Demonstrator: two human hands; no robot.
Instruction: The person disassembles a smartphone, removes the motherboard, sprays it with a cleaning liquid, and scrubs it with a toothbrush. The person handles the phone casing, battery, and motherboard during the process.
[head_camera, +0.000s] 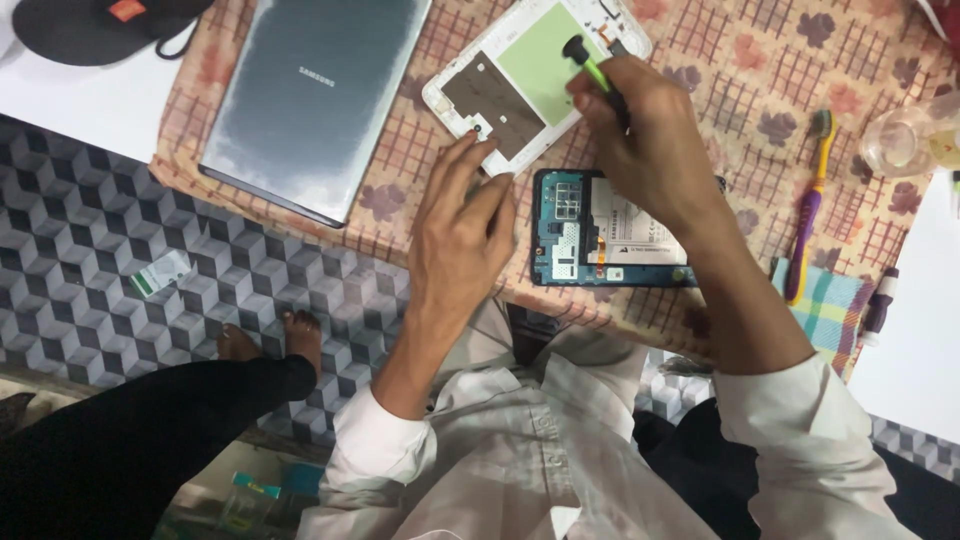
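Observation:
My right hand (645, 140) grips a green-and-black screwdriver (588, 62), its black cap sticking up over a white device back cover (520, 75) that lies face up on the patterned cloth. My left hand (462, 235) rests its fingertips on the near edge of that cover, by its brown inner sheet. Just below my right hand lies an opened device with a blue frame (548, 230) and a white battery (630, 235). The screwdriver's tip is hidden behind my fingers.
A large grey tablet (315, 100) lies face down at the upper left of the checked cloth (760, 90). A purple-and-yellow toothbrush (808, 200), a clear cup (900, 140) and a striped cloth (830, 305) are at the right. Another person's feet (275, 335) rest on the patterned floor.

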